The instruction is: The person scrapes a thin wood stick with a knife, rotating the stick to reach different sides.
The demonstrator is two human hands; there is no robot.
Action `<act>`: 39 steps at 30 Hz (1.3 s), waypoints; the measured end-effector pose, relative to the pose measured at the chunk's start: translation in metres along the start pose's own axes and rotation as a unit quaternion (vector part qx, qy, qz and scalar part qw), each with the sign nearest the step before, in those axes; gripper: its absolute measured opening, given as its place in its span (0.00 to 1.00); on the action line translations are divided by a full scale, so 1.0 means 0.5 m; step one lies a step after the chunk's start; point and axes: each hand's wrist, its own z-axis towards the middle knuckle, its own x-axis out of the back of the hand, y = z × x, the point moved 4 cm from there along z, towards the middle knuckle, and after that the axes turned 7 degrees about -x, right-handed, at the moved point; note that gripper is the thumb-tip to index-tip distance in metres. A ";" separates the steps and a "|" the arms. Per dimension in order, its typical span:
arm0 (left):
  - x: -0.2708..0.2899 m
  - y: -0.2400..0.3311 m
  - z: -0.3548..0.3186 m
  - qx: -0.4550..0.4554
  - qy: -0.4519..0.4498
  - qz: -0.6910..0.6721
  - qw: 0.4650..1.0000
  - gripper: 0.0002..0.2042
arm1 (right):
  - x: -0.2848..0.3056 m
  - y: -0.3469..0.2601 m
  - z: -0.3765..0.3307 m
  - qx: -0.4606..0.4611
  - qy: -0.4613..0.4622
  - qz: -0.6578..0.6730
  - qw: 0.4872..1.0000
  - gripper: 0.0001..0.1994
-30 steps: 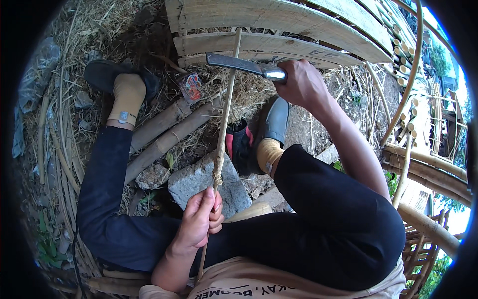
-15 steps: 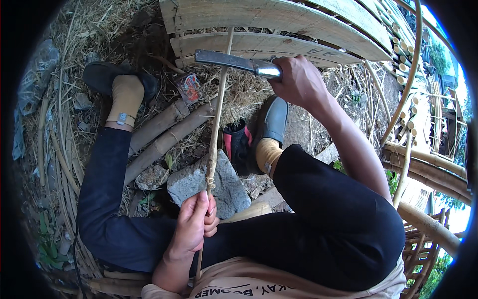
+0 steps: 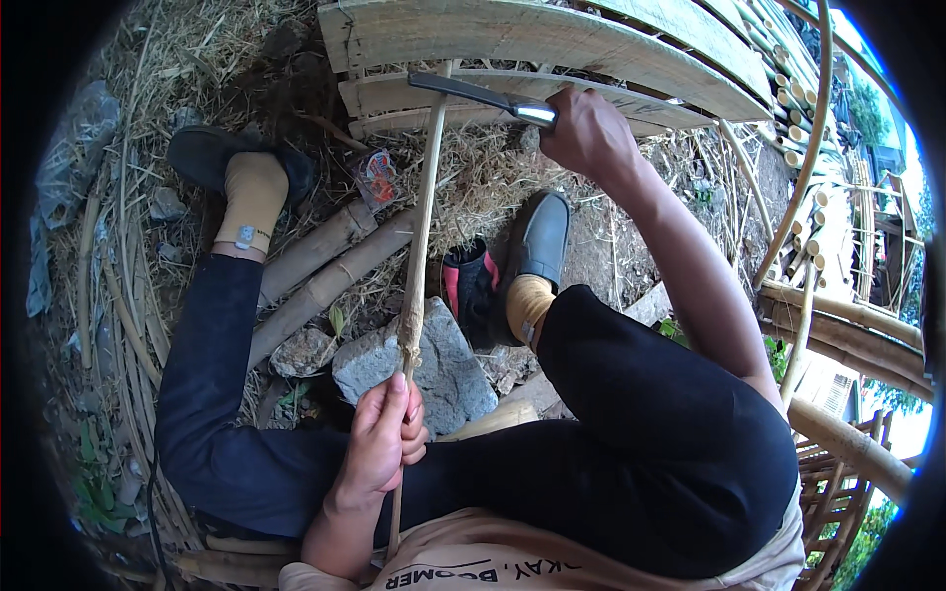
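Note:
My left hand [image 3: 384, 438] is closed around a long, thin wooden stick [image 3: 421, 227], just below a rough knot. The stick runs from near my shirt up to the wooden slats, its far end paler than the part by my hand. My right hand [image 3: 591, 138] grips the handle of a large knife [image 3: 473, 93] with a shiny metal collar. Its blade points left, edge-on, and crosses the stick near the far end. Whether the edge bites into the wood I cannot tell. Beneath the stick lies a big grey stone [image 3: 439, 360].
Ahead stands a wooden slat panel [image 3: 552, 34]. Bamboo pieces [image 3: 330, 276] and a pink-and-black pouch-like thing [image 3: 471, 281] lie between my feet, near an orange wrapper [image 3: 376, 179]. Stacked bamboo poles [image 3: 788, 98] and a bamboo frame [image 3: 847, 320] are on the right.
The knife has moved up and slightly right along the stick, its blade now seen more edge-on. The stick's far part has tilted slightly left, while my left hand keeps its grip.

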 end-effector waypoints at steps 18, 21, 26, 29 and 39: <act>-0.013 0.001 -0.001 -0.049 0.045 0.059 0.996 0.19 | 0.012 -0.040 -0.038 0.001 -0.086 0.002 0.996 0.12; -0.007 -0.002 -0.001 -0.050 0.045 0.057 0.996 0.19 | -0.003 -0.034 -0.035 -0.024 -0.061 0.013 0.998 0.12; -0.012 -0.018 0.001 -0.004 0.027 0.032 0.999 0.20 | 0.001 0.041 -0.014 -0.041 -0.054 -0.013 0.998 0.11; 0.000 -0.018 0.003 -0.010 0.011 0.020 1.000 0.20 | -0.002 0.018 -0.043 -0.030 -0.062 -0.007 0.998 0.11; -0.015 -0.009 -0.003 -0.025 0.026 0.053 0.998 0.19 | 0.026 -0.084 -0.129 0.085 -0.141 0.046 0.985 0.09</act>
